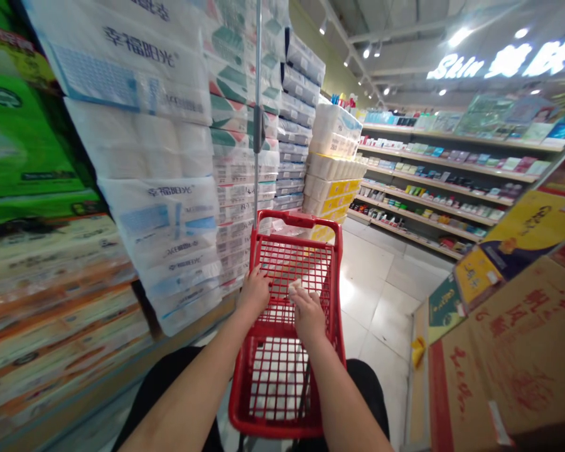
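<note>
A red plastic shopping basket cart (240,395) with grid panels stands between the person's knees. My left hand (255,292) grips the left rim of the cart's upper part, its fingers curled over the edge. Pinched in the fingers of my right hand (308,314) is a small white cloth or tissue (295,287), held against the grid panel right of my left hand. White floor tiles show through the lower grid.
Tall stacks of wrapped tissue packs (169,213) rise close on the left. Cardboard boxes (522,351) stand at the right. Shelves of small packages (433,157) line the back. A thin metal pole (257,169) stands upright behind the cart's left edge.
</note>
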A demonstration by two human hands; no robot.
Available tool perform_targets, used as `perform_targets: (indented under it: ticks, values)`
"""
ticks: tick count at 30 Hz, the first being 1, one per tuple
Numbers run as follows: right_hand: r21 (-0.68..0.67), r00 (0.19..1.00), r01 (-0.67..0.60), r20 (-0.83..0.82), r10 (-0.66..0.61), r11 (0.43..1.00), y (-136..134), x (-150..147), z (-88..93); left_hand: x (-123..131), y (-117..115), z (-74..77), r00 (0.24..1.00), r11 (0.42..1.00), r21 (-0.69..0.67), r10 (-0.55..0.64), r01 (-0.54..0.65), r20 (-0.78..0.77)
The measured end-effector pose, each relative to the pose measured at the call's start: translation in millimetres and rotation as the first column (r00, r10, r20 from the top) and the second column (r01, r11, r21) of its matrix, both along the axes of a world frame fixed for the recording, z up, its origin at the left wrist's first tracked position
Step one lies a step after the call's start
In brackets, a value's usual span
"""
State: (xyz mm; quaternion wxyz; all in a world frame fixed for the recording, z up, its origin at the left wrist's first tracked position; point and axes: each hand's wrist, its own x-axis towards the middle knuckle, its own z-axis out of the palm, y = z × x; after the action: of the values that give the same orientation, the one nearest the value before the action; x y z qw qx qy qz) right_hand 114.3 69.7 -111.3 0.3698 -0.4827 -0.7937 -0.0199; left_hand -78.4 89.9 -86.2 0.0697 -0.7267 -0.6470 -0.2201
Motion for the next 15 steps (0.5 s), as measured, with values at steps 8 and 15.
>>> perform_targets:
  ticks: [8, 15]
  values:
    - [-0.204, 0.906, 0.356, -0.164, -0.390, 0.912, 28.8, 18.9, 22.3, 8.0, -6.2, 2.4, 1.000, 1.000, 0.025, 0.004, -0.004, -0.007]
    - [-0.055, 0.939, 0.256, -0.223, -0.262, 0.965, 31.8, -3.0, 10.1, 6.5, -2.0, -4.4, 1.000, 1.000, 0.018, 0.023, -0.022, -0.013]
